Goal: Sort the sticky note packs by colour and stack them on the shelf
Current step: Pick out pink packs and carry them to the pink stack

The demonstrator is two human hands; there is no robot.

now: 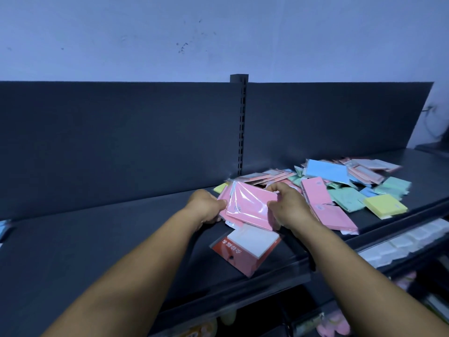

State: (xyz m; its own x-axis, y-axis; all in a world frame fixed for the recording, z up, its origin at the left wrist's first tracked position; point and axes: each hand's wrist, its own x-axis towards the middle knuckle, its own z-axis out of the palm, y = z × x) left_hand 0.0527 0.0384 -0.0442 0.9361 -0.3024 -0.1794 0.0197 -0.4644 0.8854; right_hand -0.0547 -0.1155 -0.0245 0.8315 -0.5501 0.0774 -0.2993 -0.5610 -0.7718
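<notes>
Both my hands grip a bundle of pink sticky note packs [250,205] in clear wrap, held just above the dark shelf [109,244]. My left hand [206,207] clasps its left edge and my right hand [289,207] pinches its right edge. A white pack with a red label [247,249] lies on the shelf just below the bundle. To the right spreads a mixed pile: more pink packs [323,200], green packs [347,198], a blue pack [328,171], a yellow pack [385,205] and pale red-edged packs [369,170].
A dark back panel [121,142] with a slotted upright post [240,127] rises behind the shelf. A small yellow pack [220,188] lies by the panel. A blue item [3,231] shows at the far left edge. Lower shelves at the right hold white and pink goods [401,244].
</notes>
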